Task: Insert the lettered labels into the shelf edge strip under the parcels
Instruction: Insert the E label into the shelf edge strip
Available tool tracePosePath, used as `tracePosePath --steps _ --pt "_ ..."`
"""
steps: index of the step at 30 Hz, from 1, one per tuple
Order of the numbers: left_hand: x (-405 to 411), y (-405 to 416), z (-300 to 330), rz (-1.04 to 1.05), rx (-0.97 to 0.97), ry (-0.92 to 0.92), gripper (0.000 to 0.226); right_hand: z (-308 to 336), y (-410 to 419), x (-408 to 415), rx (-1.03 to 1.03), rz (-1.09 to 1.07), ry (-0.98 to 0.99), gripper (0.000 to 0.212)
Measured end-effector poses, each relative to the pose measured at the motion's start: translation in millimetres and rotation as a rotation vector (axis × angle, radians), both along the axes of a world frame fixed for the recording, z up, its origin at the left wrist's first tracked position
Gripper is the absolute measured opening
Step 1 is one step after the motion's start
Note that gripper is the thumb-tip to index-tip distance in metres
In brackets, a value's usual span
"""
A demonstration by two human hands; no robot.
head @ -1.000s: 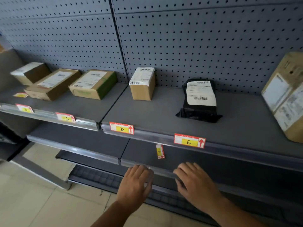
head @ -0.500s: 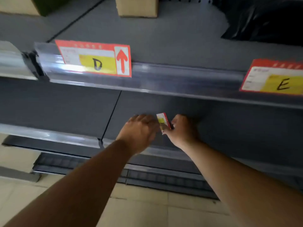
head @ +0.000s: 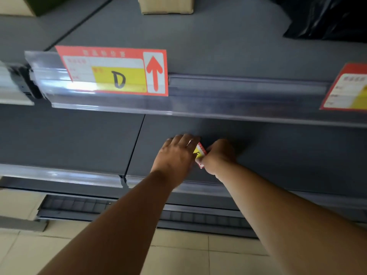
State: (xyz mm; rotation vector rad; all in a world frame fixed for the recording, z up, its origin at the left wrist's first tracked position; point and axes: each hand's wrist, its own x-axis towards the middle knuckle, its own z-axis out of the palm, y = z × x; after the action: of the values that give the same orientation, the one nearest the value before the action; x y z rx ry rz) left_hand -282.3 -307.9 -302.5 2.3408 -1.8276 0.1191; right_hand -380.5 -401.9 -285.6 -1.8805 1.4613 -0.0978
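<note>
A small red, white and yellow label [head: 199, 154] stands on edge on the lower grey shelf [head: 288, 153]. My right hand [head: 219, 155] pinches it from the right, and my left hand [head: 176, 155] touches its left side with curled fingers. Above, the clear edge strip [head: 228, 94] of the upper shelf holds the label D [head: 117, 73], with part of a second label [head: 347, 90] at the right edge. A cardboard parcel [head: 165, 5] and a black bag parcel [head: 325, 16] sit on that upper shelf.
A second clear strip [head: 59, 174] runs along the front of the lower shelf. A bottom shelf grille [head: 79, 205] lies below it, over pale floor tiles [head: 178, 255]. A green-sided box [head: 29, 6] shows at the top left.
My head has dropped close to the shelves. Both hands reached onto the lower shelf and took the loose label from where it lay; since half a second ago they have barely moved.
</note>
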Motion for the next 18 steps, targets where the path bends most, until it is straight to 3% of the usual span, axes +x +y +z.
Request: tracePosePath --steps 5,13,18 --pt "2.3 -4.7 13.2 -0.043 -0.028 -0.017 0.040 8.5 -6.6 -17.9 -0.100 0.188 -0.098 0.005" --pt "-15.0 15.0 54.2 -0.025 -0.060 -0.019 0.013 35.1 1.4 -62.8 -0.298 0.464 -0.112 0.008" --pt "-43.5 39.2 74.4 -0.102 -0.024 0.077 0.016 65.1 23.6 -103.2 -0.427 0.566 -0.046 0.007"
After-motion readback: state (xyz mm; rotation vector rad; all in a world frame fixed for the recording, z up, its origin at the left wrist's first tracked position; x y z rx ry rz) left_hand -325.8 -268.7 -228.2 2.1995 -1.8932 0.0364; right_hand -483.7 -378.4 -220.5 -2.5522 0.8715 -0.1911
